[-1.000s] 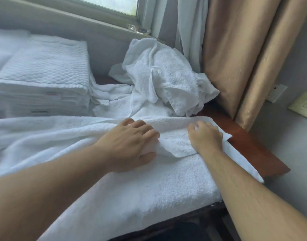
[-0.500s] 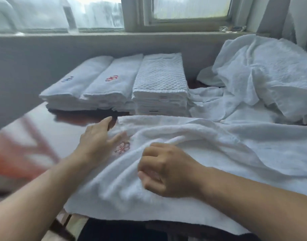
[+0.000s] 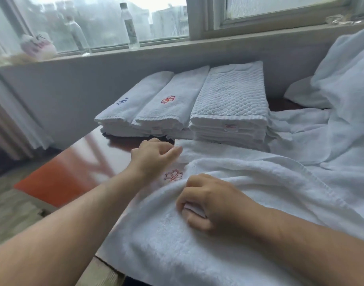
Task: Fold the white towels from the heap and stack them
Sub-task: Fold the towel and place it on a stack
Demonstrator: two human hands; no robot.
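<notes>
Clearly the job is partway through. From the head camera, three stacks (image 3: 183,108) of folded towels stand side by side at twelve o'clock on the table (image 3: 78,162), under the window sill. A towel (image 3: 249,182) with a red emblem lies spread across the near table, from six to three o'clock, not yet folded small. The left hand (image 3: 154,156) pinches its far corner at eleven o'clock, fingers closed on the hem. The right hand (image 3: 210,201) is curled shut at centre, a fold of towel bunched inside the fist. The heap (image 3: 342,89) at two o'clock remains loose, so several towels are likely left to fold.

How many is hard to judge: the heap runs off the right edge. Stack heights blur together. Bottles (image 3: 129,23) on the sill are smeared.
</notes>
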